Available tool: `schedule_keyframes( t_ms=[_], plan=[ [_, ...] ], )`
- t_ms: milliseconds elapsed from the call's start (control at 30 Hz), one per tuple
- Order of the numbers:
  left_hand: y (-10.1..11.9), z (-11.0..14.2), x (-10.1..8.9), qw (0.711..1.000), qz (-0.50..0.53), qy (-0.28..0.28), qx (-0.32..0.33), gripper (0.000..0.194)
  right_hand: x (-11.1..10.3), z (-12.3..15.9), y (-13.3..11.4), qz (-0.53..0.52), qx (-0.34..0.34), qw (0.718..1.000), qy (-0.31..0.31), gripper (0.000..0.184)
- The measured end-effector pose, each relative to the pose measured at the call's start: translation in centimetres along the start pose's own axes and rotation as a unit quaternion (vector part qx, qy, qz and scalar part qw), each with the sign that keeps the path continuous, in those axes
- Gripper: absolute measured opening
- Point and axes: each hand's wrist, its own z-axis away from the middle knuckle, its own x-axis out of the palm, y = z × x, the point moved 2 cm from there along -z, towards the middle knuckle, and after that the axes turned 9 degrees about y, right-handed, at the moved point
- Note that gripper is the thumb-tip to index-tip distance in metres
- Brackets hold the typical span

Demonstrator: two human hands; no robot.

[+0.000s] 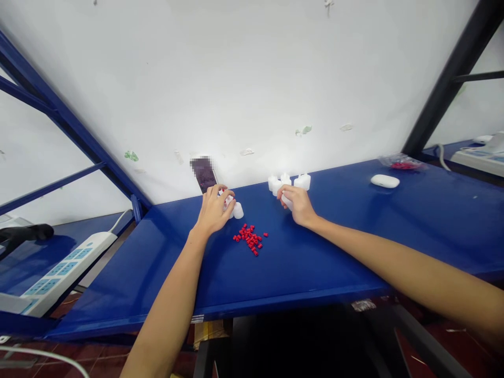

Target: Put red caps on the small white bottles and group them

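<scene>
Toward the back left of the table, my left hand (pixel 213 211) has its fingers curled around a small white piece (pixel 228 200) that looks like a tea light candle. Bits of red show by its fingertips. A similar white tea light candle (pixel 238 210) stands just right of that hand; others are partly hidden behind it. My right hand (pixel 300 205) is closed around a white tea light candle (pixel 287 201), mostly covered by the fingers. Behind it, several more white tea light candles (pixel 302 181) stand near the wall. A loose pile of small red cylindrical pieces (pixel 250 236) lies between my forearms.
A phone (pixel 203 173) leans against the wall behind my left hand. Right of my right hand lie a white oval case (pixel 385 181) and a clear bag with red pieces (pixel 405 163). A power strip (pixel 66 268) is at the left of the blue table (pixel 334 262).
</scene>
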Motion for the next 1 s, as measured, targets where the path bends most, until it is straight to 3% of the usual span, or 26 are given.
schedule_keyframes(
  t_ms=[133,200,367,467,667,867,1000],
  plan=[
    [1.0,-0.6,-1.2,0.999,0.015,0.049,-0.006,0.027,0.8,-0.1,0.1,0.05,0.05,0.996,-0.056,0.022],
    [2.1,-1.0,-1.7,0.998,0.047,0.036,-0.016,0.024,1.0,-0.1,0.0,0.069,0.055,0.992,-0.087,0.022],
    [4.6,-0.9,-0.9,0.976,0.158,-0.147,-0.017,0.018,1.2,0.0,-0.1,0.118,0.048,0.982,-0.138,0.025],
    [4.7,-0.3,0.3,0.959,0.188,-0.212,-0.006,0.013,1.3,0.1,-0.2,0.181,0.021,0.973,-0.143,0.024],
    [3.5,0.2,1.3,0.953,0.193,-0.234,0.004,0.014,1.2,0.4,-0.4,0.229,-0.023,0.96,-0.161,0.026],
    [3.8,0.2,1.5,0.96,0.125,-0.247,0.032,0.023,1.3,0.4,-0.3,0.225,-0.058,0.961,-0.15,0.024],
    [4.1,0.3,1.7,0.96,0.139,-0.24,0.036,0.021,1.4,0.6,-0.6,0.235,-0.044,0.957,-0.164,0.023]
  ],
)
